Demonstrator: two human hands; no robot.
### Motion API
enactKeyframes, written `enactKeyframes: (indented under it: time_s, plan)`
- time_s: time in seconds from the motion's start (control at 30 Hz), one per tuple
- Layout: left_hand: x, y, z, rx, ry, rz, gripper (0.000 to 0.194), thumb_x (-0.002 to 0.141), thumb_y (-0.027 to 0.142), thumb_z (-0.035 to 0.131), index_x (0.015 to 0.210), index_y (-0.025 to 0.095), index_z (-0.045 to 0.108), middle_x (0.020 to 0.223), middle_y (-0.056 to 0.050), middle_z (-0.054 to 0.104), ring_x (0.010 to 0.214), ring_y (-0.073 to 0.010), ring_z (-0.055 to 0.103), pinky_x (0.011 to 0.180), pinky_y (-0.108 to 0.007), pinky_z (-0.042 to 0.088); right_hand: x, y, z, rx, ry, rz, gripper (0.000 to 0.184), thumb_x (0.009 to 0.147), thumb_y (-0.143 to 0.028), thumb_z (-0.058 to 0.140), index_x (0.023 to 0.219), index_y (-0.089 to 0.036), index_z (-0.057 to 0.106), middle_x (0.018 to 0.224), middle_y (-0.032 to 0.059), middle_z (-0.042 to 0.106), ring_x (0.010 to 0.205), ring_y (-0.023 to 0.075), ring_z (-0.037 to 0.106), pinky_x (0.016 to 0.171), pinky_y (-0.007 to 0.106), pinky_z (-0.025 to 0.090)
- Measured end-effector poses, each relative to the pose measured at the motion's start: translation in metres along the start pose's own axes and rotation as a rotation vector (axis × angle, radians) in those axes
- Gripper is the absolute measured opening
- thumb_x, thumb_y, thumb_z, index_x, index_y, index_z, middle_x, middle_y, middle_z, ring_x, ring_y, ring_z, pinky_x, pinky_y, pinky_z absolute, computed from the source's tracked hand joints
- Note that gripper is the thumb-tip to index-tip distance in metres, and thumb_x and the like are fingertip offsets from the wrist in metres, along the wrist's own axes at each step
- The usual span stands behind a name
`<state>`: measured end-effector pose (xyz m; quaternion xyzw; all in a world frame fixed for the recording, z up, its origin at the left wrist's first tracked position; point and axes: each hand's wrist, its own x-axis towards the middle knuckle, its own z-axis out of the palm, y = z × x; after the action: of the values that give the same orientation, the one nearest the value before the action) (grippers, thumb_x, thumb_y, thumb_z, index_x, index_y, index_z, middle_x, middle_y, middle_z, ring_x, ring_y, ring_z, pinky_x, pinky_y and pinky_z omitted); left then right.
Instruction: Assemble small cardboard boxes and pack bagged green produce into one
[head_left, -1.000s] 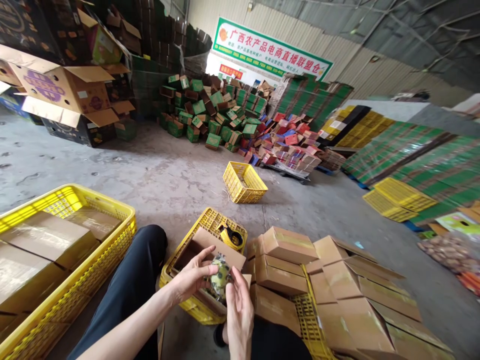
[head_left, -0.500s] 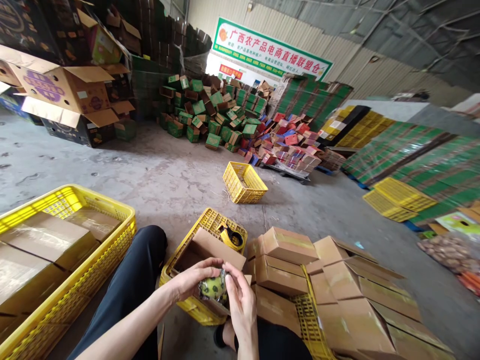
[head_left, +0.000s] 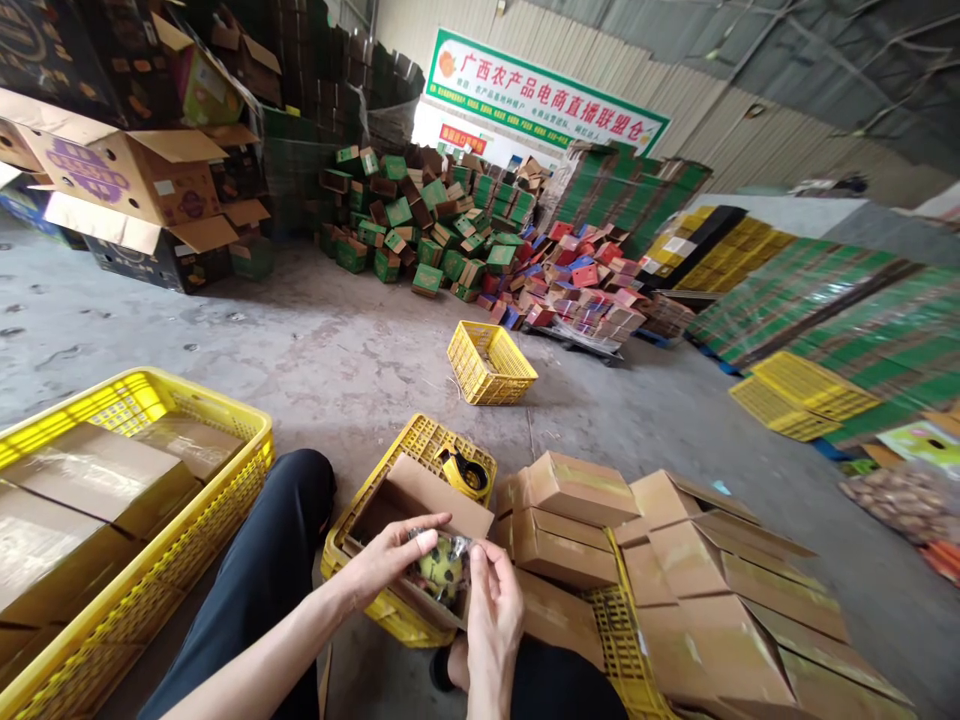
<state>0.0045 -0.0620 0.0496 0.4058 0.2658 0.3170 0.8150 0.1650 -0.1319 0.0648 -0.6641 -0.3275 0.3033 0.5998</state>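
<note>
A round yellow-green fruit with dark patches (head_left: 438, 568), in clear plastic wrap, is between my hands over an open cardboard box (head_left: 450, 492). My left hand (head_left: 394, 560) holds it from the left, thumb on top by the wrap and index finger stretched out; its other fingers are largely hidden. On the right, my right hand (head_left: 495, 598) pinches the edge of the wrap between thumb and fingers. The box stands on a yellow plastic crate (head_left: 417, 437). Behind its raised flap lies a yellow-and-black tape dispenser (head_left: 465, 474).
A large yellow crate (head_left: 259, 440) with taped cartons stands left of my leg. Stacked brown cartons (head_left: 577, 487) and another yellow crate (head_left: 619, 610) are close on the right. A smaller yellow basket (head_left: 491, 375) sits ahead on the floor. Piled green boxes (head_left: 431, 280) lie farther back.
My hands have drawn slightly apart. My right hand has shifted right and down, pulling at the wrap, and the fruit sits a little further right.
</note>
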Motion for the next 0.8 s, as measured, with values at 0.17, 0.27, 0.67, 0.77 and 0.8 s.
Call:
enactKeyframes:
  time_s: [0.17,0.27,0.67,0.77,0.8]
  plan:
    - [0.003,-0.003,0.002,0.013,0.049,0.022,0.07,0.082,0.066,0.077,0.131,0.017,0.074,0.105,-0.012,0.075,0.078,-0.019,0.065,0.058,-0.022,0.046,-0.004,0.01,0.003,0.052,0.057,0.029,0.05,0.081,-0.067,0.075,0.096,-0.019,0.074,0.097,0.0095,0.08,0.094,0.0283,0.075,0.082,0.034,0.059]
    - [0.006,-0.005,0.002,-0.041,0.055,0.022,0.069,0.081,0.068,0.078,0.124,0.014,0.077,0.094,-0.01,0.074,0.068,-0.0148,0.06,0.054,-0.021,0.043,-0.006,0.012,0.006,0.077,0.077,0.026,0.051,0.081,-0.067,0.074,0.097,-0.019,0.073,0.098,0.0095,0.081,0.094,0.0285,0.075,0.08,0.034,0.059]
    - [0.015,-0.007,0.006,-0.284,0.06,-0.081,0.067,0.077,0.065,0.083,0.119,0.013,0.077,0.088,-0.009,0.075,0.063,-0.0125,0.064,0.051,-0.019,0.041,-0.01,0.015,0.013,0.142,0.149,0.016,0.048,0.083,-0.065,0.073,0.101,-0.021,0.073,0.102,0.0079,0.08,0.099,0.0278,0.074,0.082,0.033,0.059]
    - [0.016,-0.006,0.007,-0.304,0.07,-0.098,0.068,0.078,0.065,0.082,0.119,0.012,0.076,0.087,-0.009,0.075,0.061,-0.012,0.063,0.05,-0.02,0.042,-0.011,0.015,0.013,0.152,0.152,0.026,0.049,0.082,-0.065,0.074,0.101,-0.02,0.073,0.102,0.0078,0.08,0.098,0.0278,0.074,0.083,0.033,0.059]
    - [0.016,-0.005,0.006,-0.298,0.072,-0.102,0.068,0.079,0.065,0.081,0.121,0.012,0.075,0.089,-0.01,0.075,0.062,-0.0121,0.063,0.051,-0.02,0.043,-0.011,0.015,0.013,0.146,0.152,0.028,0.049,0.082,-0.065,0.074,0.101,-0.02,0.073,0.102,0.0079,0.08,0.098,0.0277,0.074,0.083,0.033,0.059]
